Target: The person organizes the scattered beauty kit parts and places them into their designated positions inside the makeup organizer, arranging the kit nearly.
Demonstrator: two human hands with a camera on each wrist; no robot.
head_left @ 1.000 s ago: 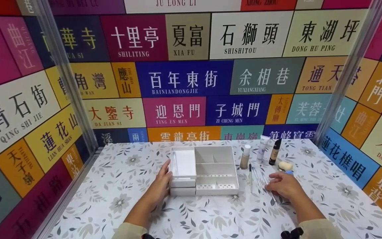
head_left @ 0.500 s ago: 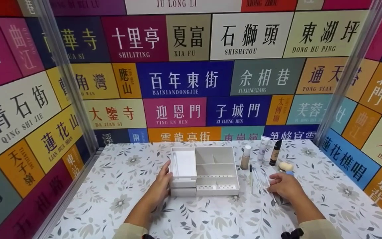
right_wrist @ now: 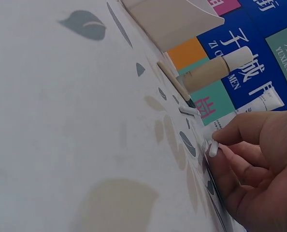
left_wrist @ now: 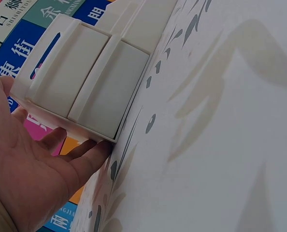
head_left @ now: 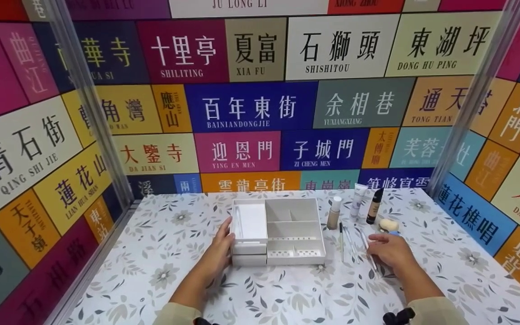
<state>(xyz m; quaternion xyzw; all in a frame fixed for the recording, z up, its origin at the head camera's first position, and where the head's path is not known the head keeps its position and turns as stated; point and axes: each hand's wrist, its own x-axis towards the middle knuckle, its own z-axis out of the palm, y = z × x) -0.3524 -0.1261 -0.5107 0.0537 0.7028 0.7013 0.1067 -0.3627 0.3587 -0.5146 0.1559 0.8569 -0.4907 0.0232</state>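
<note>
My left hand (head_left: 219, 249) rests against the left side of a white desktop organizer (head_left: 294, 212); in the left wrist view, the fingers (left_wrist: 93, 162) touch its side wall beside two small drawers (left_wrist: 102, 82). On the right, my right hand (head_left: 391, 253) pinches a thin white stick (head_left: 372, 260) between thumb and forefinger. Its whitish end (right_wrist: 214, 148) shows at the fingertips in the right wrist view; its exact kind cannot be told. Just left of that hand, more thin white sticks (head_left: 352, 243) and a dark-tipped brush (head_left: 341, 241) lie on the table.
Behind the sticks stand a beige bottle with a white cap (head_left: 333, 214), a white tube (head_left: 357, 203) and a black-capped tan tube (head_left: 374, 207). A cream-coloured sponge (head_left: 388, 225) lies nearby, with something blue partly hidden behind the right hand. A floral cloth (head_left: 165, 275) covers the table.
My right hand has shifted slightly right, and the stick at its fingertips now lies farther from the other sticks. The left hand and the organizer have stayed put.
</note>
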